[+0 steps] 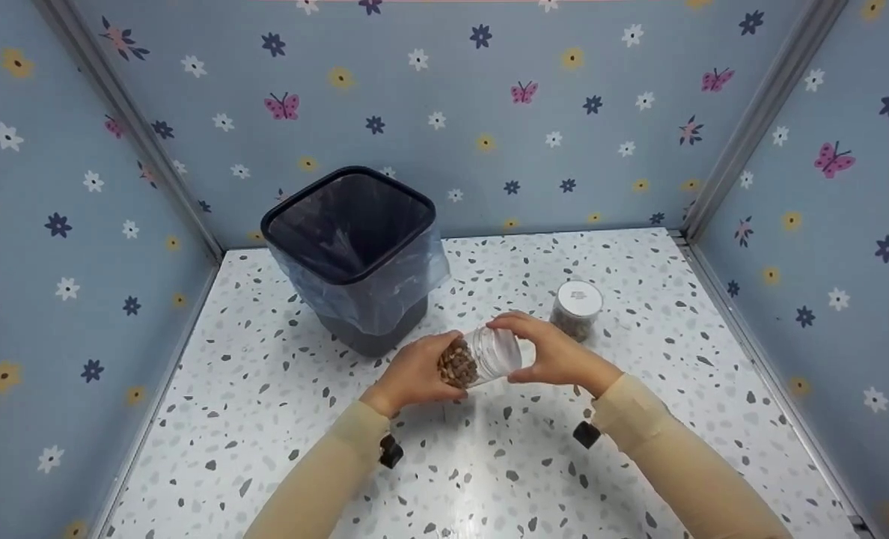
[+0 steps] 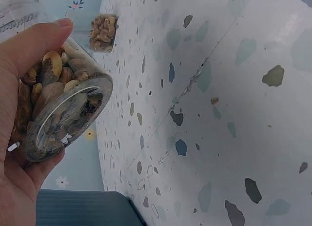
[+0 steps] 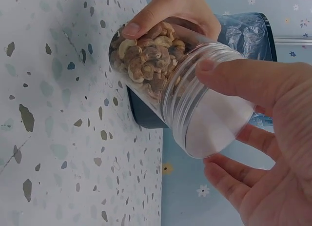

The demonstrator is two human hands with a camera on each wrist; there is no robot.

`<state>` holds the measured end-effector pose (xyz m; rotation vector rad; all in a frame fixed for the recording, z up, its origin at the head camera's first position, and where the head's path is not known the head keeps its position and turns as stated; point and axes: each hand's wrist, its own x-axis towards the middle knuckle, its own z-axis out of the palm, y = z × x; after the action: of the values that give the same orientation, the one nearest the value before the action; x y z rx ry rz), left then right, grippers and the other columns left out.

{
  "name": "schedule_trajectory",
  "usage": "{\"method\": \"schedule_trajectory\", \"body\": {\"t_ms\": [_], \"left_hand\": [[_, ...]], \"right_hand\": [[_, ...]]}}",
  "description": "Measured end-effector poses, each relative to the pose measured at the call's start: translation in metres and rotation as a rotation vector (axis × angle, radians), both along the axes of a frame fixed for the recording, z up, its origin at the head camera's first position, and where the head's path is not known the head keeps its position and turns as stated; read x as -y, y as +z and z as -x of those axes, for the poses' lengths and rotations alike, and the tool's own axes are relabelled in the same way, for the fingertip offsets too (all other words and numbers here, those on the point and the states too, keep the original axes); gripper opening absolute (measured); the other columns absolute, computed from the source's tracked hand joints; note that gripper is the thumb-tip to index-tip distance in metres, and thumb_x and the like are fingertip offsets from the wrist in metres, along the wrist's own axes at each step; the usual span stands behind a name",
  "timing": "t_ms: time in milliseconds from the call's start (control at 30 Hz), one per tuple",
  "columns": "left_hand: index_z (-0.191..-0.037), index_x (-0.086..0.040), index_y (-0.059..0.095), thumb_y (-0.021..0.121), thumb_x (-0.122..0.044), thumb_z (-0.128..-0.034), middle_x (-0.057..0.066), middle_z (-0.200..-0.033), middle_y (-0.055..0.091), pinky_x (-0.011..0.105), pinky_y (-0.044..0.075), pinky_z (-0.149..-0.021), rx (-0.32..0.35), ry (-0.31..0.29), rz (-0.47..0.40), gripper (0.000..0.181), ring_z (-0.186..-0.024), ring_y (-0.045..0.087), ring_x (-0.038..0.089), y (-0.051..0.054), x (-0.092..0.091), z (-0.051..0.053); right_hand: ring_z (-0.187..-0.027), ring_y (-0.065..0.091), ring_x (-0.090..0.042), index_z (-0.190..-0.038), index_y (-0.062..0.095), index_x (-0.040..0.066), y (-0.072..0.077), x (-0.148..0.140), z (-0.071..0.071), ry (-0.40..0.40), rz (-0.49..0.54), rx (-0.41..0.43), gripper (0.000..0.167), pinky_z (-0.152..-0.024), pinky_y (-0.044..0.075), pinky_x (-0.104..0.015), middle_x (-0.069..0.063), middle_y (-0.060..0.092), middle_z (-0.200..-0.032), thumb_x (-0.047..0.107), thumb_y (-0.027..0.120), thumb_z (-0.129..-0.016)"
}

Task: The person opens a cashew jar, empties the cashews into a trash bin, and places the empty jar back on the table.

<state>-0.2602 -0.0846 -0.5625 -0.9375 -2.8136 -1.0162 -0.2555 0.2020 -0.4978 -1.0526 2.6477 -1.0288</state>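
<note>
A clear jar of cashews [image 1: 459, 364] is held tilted above the table, its lid end toward the right. My left hand [image 1: 417, 370] grips its body near the base, thumb and fingers on opposite sides, as the left wrist view [image 2: 29, 65] also shows for the hand. On the other end sits a clear lid [image 3: 214, 118] with a white disc. My right hand [image 1: 557, 355] holds that lid by its rim, thumb on one side and fingers on the other. The nuts lie toward the jar's base.
A dark bin [image 1: 373, 340] with a clear plastic liner [image 1: 385, 288] stands at the back left. Behind my right hand, a second jar [image 1: 578, 307] with a white-topped lid stands upright on the speckled table [image 1: 265, 419]. Patterned panels [image 1: 444, 97] enclose the back and sides.
</note>
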Motion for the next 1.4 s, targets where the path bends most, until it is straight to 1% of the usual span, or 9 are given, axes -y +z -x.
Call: {"method": "schedule_trajectory", "body": {"t_ms": [233,467,667,700,800,967,1100,1167,1400], "left_hand": [[-0.139,-0.015,0.064,0.102,-0.032,-0.0697,0.004,-0.125,0.076,0.045,0.059,-0.103,-0.007,0.005,-0.005,0.081,-0.111,0.071,0.021,0.002,0.003,0.0],[-0.143,-0.014,0.063,0.102,-0.031,-0.0707,0.005,-0.13,0.075,0.046,0.057,-0.107,0.023,0.017,-0.01,0.084,-0.117,0.071,0.024,0.003,0.004,-0.001],[-0.142,-0.012,0.063,0.102,-0.034,-0.0716,0.006,-0.131,0.075,0.047,0.058,-0.107,-0.015,0.012,0.012,0.083,-0.119,0.071,0.024,0.001,0.006,-0.001],[-0.141,-0.012,0.063,0.102,-0.034,-0.0715,0.006,-0.13,0.075,0.046,0.058,-0.107,-0.025,0.011,0.018,0.083,-0.118,0.071,0.024,0.0,0.007,-0.001],[-0.141,-0.012,0.063,0.102,-0.035,-0.0714,0.006,-0.13,0.075,0.047,0.058,-0.107,-0.021,0.011,0.017,0.083,-0.118,0.071,0.025,0.002,0.007,-0.001],[-0.143,-0.014,0.062,0.101,-0.04,-0.0719,0.005,-0.132,0.075,0.046,0.057,-0.11,0.003,0.018,0.02,0.085,-0.12,0.071,0.024,0.004,0.007,-0.002],[-0.145,-0.015,0.061,0.1,-0.042,-0.0727,0.005,-0.135,0.074,0.046,0.056,-0.111,0.008,0.021,0.03,0.086,-0.122,0.07,0.024,0.006,0.007,-0.002],[-0.145,-0.015,0.061,0.101,-0.042,-0.0724,0.005,-0.135,0.074,0.046,0.056,-0.111,0.011,0.024,0.034,0.087,-0.122,0.07,0.024,0.006,0.008,-0.002],[-0.142,-0.016,0.062,0.101,-0.041,-0.0713,0.004,-0.134,0.074,0.045,0.057,-0.11,0.04,0.022,0.02,0.085,-0.122,0.07,0.023,0.004,0.009,-0.004]], "right_hand": [[-0.143,0.059,-0.044,-0.155,0.057,0.013,-0.001,-0.007,0.003,-0.025,0.021,0.036,0.086,-0.116,0.05,-0.062,-0.017,0.054,-0.162,0.005,0.094,-0.078],[-0.143,0.058,-0.045,-0.156,0.056,0.012,-0.003,-0.011,0.006,-0.05,0.013,0.054,0.086,-0.118,0.049,-0.062,-0.018,0.053,-0.163,0.007,0.094,-0.079],[-0.139,0.06,-0.045,-0.157,0.055,0.008,-0.005,-0.016,0.008,-0.062,0.009,0.059,0.084,-0.115,0.051,-0.062,-0.02,0.055,-0.16,0.011,0.093,-0.082],[-0.138,0.061,-0.045,-0.157,0.055,0.007,-0.005,-0.017,0.008,-0.069,0.003,0.062,0.085,-0.115,0.051,-0.063,-0.02,0.055,-0.16,0.012,0.093,-0.082],[-0.133,0.063,-0.044,-0.158,0.054,0.008,-0.007,-0.019,0.01,-0.095,-0.021,0.069,0.085,-0.112,0.053,-0.063,-0.019,0.057,-0.158,0.016,0.093,-0.083],[-0.123,0.065,-0.038,-0.16,0.053,0.01,-0.011,-0.022,0.012,-0.131,-0.056,0.063,0.088,-0.103,0.056,-0.062,-0.017,0.061,-0.151,0.023,0.094,-0.084],[-0.123,0.064,-0.037,-0.159,0.055,0.011,-0.013,-0.023,0.012,-0.156,-0.072,0.058,0.087,-0.101,0.057,-0.058,-0.016,0.062,-0.149,0.025,0.095,-0.083],[-0.126,0.063,-0.038,-0.158,0.056,0.011,-0.015,-0.025,0.013,-0.17,-0.085,0.051,0.086,-0.102,0.056,-0.058,-0.016,0.062,-0.148,0.026,0.095,-0.083],[-0.138,0.057,-0.042,-0.155,0.059,0.014,-0.026,-0.028,0.012,-0.218,-0.137,0.041,0.086,-0.116,0.047,-0.064,-0.017,0.062,-0.145,0.032,0.097,-0.08]]}}
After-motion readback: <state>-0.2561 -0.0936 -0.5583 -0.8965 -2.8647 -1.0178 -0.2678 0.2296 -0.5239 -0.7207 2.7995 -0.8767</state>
